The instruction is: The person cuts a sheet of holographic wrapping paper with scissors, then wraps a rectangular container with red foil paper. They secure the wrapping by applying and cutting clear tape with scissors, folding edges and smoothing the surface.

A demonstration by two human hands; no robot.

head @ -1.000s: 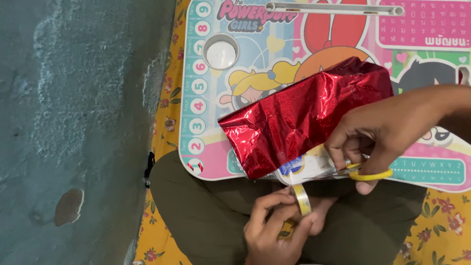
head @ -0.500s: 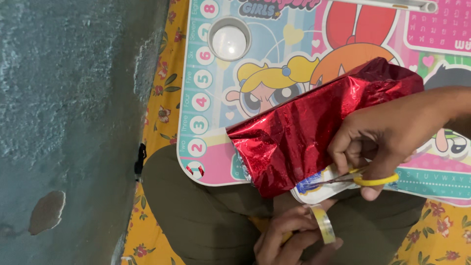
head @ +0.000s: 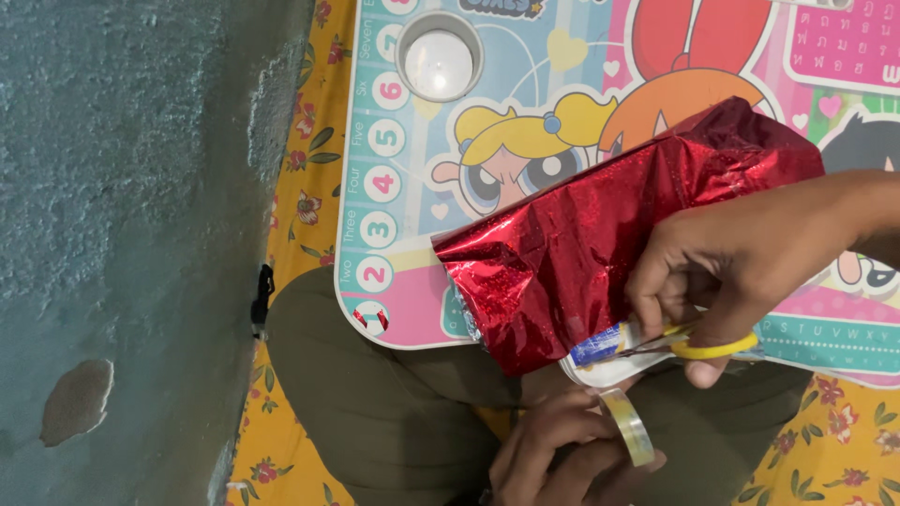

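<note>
The work in hand is the taping stage of wrapping a package (head: 609, 253) in red glittery foil. The package lies tilted across the near edge of the cartoon-printed lap worktop (head: 403, 150), its long axis running from about 8 o'clock to 2 o'clock, its lower end hanging past the edge over the person's lap. The right hand (head: 741, 272) rests on the package's 4 o'clock side, fingers closed through the yellow handles of a pair of scissors (head: 694, 345), whose blades point toward 9 o'clock at a white-and-blue strip showing under the foil. The left hand (head: 562, 454), at 6 o'clock just below the package, is clamped on a roll of clear tape (head: 630, 426), which stands on edge between thumb and fingers. Judging from this, the next move calls for a length of tape drawn taut so the blades can meet it squarely, with the foil flap kept from springing open.
</note>
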